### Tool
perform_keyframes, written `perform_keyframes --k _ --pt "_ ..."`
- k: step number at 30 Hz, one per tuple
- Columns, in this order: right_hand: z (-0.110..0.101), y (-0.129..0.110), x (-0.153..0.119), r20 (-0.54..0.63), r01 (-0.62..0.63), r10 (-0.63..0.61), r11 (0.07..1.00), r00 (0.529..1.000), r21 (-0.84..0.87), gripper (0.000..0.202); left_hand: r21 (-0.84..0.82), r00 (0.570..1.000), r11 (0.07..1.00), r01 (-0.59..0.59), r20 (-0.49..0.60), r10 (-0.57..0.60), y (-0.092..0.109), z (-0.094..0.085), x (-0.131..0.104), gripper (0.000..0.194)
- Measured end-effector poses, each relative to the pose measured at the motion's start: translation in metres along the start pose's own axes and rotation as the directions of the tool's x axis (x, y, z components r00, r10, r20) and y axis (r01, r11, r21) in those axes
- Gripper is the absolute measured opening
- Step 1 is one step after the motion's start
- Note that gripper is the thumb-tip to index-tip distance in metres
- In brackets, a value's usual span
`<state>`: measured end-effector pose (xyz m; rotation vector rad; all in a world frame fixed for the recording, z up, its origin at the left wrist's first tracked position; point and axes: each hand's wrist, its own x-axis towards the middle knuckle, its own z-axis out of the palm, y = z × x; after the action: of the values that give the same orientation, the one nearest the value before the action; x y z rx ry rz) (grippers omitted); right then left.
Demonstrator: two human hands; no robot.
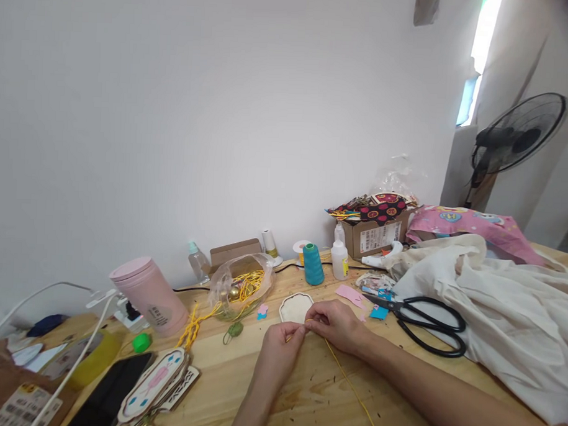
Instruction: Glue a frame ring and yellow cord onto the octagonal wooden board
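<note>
My left hand [282, 349] and my right hand [338, 325] meet fingertip to fingertip over the wooden table, both closed in a pinch. Between them they grip a thin yellow cord [348, 378], whose long end trails from under my right hand toward the table's near side. The pinched part is mostly hidden by my fingers. Just beyond my hands lies a pale plaque [295, 306] with a scalloped dark-edged outline, partly covered by my right hand. I cannot tell whether the cord is joined to it.
Black scissors [404, 309] lie right, beside white cloth [476, 307]. Behind stand a teal thread cone [314, 265], a glue bottle [340, 260] and a cardboard box [374, 235]. Leftward are a bag of yellow cord [244, 283], a pink tumbler [150, 295], decorated plaques [154, 385] and a phone [110, 390].
</note>
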<state>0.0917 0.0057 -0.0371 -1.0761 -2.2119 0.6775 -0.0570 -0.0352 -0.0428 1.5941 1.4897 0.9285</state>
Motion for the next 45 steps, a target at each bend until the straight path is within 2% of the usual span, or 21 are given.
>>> perform_keyframes --k 5,10,18,22,25,27,30,32,34,37,42,45 --pt "0.001 -0.002 0.0 0.023 0.003 -0.003 1.0 1.0 -0.009 0.016 0.021 1.0 1.0 0.021 -0.009 -0.02 0.004 0.001 -0.003 0.041" --pt "0.003 -0.006 -0.001 0.025 -0.055 0.057 0.996 0.998 -0.075 0.017 0.066 0.998 0.997 0.047 -0.039 -0.045 0.006 0.001 -0.003 0.042" --pt "0.003 -0.009 -0.003 0.019 -0.058 0.059 0.996 0.998 -0.072 0.018 0.083 0.999 0.996 0.013 -0.03 -0.011 0.004 0.0 -0.003 0.042" --pt "0.005 -0.004 0.0 0.011 -0.095 0.094 0.995 0.995 0.019 0.018 0.045 0.999 0.999 -0.003 -0.041 0.005 0.003 0.0 -0.002 0.041" --pt "0.005 -0.002 0.001 0.024 -0.141 0.139 0.971 0.99 0.195 0.02 0.008 0.998 1.0 -0.002 -0.058 0.002 0.004 0.0 -0.002 0.041" --pt "0.004 -0.003 0.001 0.103 -0.189 0.162 0.906 0.981 0.377 0.023 0.001 0.999 1.0 -0.005 -0.047 0.005 0.005 0.0 -0.002 0.042" --pt "0.001 -0.007 -0.001 0.271 -0.293 0.151 0.73 0.95 0.618 0.026 0.01 1.0 1.0 -0.019 -0.022 0.019 0.006 -0.001 -0.004 0.046" --pt "-0.001 -0.008 -0.002 0.309 -0.336 0.156 0.62 0.938 0.709 0.024 0.02 1.0 1.0 -0.011 -0.022 0.012 0.006 -0.001 -0.004 0.046" --pt "-0.001 -0.007 -0.001 0.299 -0.358 0.197 0.544 0.934 0.759 0.022 0.025 1.0 1.0 0.003 -0.023 -0.002 0.004 -0.001 -0.004 0.044" --pt "-0.001 -0.005 0.0 0.308 -0.39 0.243 0.484 0.92 0.783 0.024 0.032 1.0 0.999 0.014 -0.029 -0.013 0.002 -0.002 -0.003 0.041" --pt "-0.006 -0.004 -0.002 0.37 -0.417 0.193 0.376 0.909 0.828 0.026 0.029 0.999 0.999 -0.015 -0.045 0.017 0.001 -0.002 -0.002 0.038" --pt "-0.012 -0.005 -0.004 0.439 -0.471 0.171 0.292 0.882 0.833 0.027 0.062 0.998 0.998 0.0 -0.067 0.004 0.002 -0.002 -0.002 0.038"
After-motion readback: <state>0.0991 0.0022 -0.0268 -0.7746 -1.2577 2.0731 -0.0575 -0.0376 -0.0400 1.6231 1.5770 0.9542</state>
